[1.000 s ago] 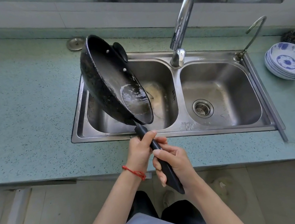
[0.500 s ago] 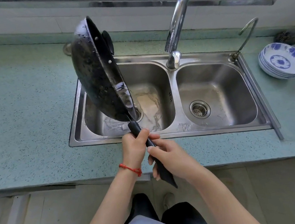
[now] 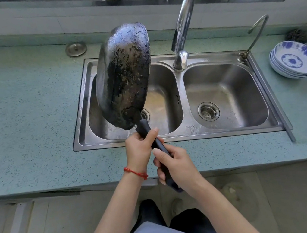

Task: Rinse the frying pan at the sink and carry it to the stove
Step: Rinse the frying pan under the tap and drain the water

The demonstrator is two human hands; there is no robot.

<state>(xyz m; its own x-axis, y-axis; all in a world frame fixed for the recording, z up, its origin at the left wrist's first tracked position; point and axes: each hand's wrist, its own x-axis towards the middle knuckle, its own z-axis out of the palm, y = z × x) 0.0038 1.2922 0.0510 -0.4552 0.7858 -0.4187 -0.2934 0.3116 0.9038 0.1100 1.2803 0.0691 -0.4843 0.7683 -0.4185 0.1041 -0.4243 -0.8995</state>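
Observation:
The black frying pan (image 3: 123,77) hangs tilted over the left basin of the steel double sink (image 3: 187,137), its scorched wet underside turned toward me. Both hands grip its long black handle. My left hand (image 3: 140,150), with a red string at the wrist, holds the handle just below the pan. Farther down the handle, near its end, my right hand (image 3: 175,165) is wrapped around it. The tall chrome faucet (image 3: 183,27) stands behind the divider; no water runs from it.
A stack of blue-and-white plates (image 3: 295,59) sits on the green counter (image 3: 21,119) right of the sink, with a dark scrubber (image 3: 296,36) behind. A thin second tap (image 3: 253,35) rises at the sink's back right. A round metal cap (image 3: 76,49) lies behind the left basin.
The pan has been rolled over above the left basin: its inside faced me a second ago, now its underside does. Both hands kept their grip on the handle.

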